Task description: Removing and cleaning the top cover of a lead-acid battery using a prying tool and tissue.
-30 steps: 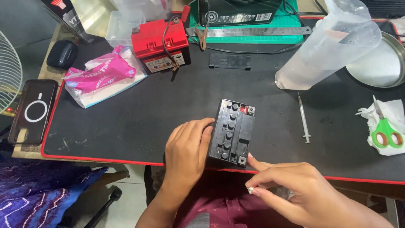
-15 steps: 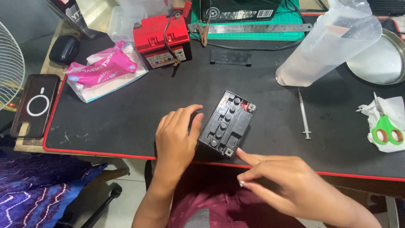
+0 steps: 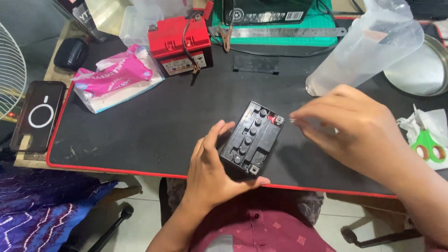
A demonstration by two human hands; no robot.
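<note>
Your left hand (image 3: 212,170) grips the small black battery (image 3: 252,138), which sits tilted at the near red edge of the black mat (image 3: 140,126); keep that hold firm so it cannot slide off. Your right hand (image 3: 354,126) hovers just beside its far terminal, fingertips (image 3: 298,122) pinched, though on what I cannot tell. 1 clear jug (image 3: 368,46) lies behind, scissors (image 3: 427,144) right; bare mat lies left.

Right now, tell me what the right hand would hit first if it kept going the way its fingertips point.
The right hand points left at the black battery; its far corner terminal likely comes first, though height above it is unclear.
</note>
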